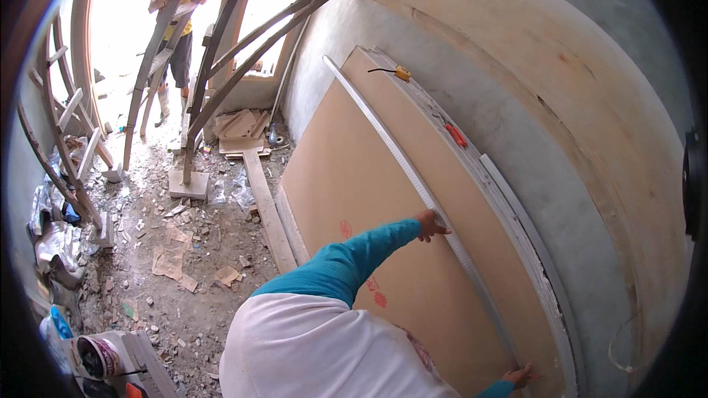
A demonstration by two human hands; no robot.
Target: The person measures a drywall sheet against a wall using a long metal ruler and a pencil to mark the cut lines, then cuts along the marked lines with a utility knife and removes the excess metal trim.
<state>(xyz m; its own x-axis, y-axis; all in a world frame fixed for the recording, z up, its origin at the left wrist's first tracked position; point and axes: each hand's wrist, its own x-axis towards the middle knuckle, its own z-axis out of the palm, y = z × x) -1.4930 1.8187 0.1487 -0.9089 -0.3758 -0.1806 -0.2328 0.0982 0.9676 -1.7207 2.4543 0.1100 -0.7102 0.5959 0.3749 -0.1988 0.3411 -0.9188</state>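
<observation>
A large tan board (317,155) leans in a stack against the wall, with red printed marks on its face. Across it runs a long pale metal strip (391,143), slanting from the board's top edge down toward the lower right. My left hand (430,225) grips the strip near its middle, thumb apart and a finger reaching over its edge. Farther down, my right hand (521,376) is at the strip's lower end, its fingers curled around it; part of this hand is small and hard to make out.
A yellow tool (402,73) and a red-handled tool (456,135) lie on the stack's top edge. Wooden props (214,96) stand on blocks (188,185) at left. Rubble covers the floor; a plank (267,210) lies beside the boards. Another person (177,22) stands by the doorway.
</observation>
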